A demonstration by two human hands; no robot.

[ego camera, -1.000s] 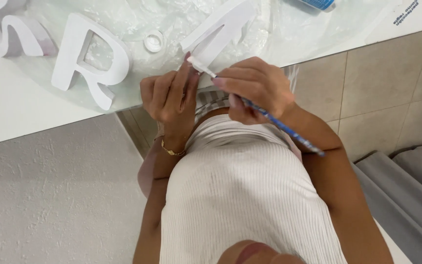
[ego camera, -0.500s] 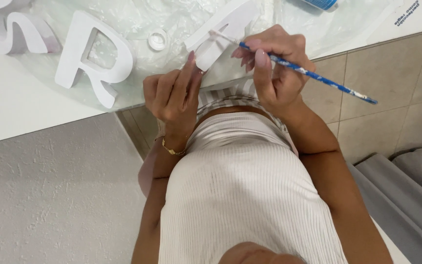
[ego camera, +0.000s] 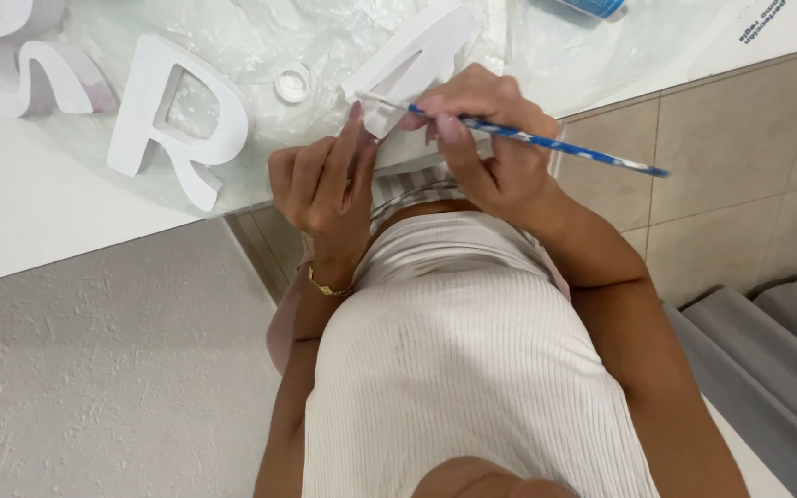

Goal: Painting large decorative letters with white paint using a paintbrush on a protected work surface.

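A white block letter (ego camera: pixel 414 63) is steadied at the near edge of the white table (ego camera: pixel 20 231) by the left hand (ego camera: pixel 320 184), whose fingertips are pressed against the letter's near end. A thin paintbrush with a blue speckled handle (ego camera: pixel 546 143) is gripped between the thumb and fingers of the right hand (ego camera: pixel 491 138); its tip is laid on the near end of the letter, and its handle is extended to the right, beyond the table edge. The letter lies on a clear plastic sheet (ego camera: pixel 260 37). To the left, a second white letter (ego camera: pixel 172 120) lies flat on the table. A small white cap (ego camera: pixel 293 83) rests between the two letters. A gold bracelet (ego camera: pixel 327 288) is worn on the left wrist.
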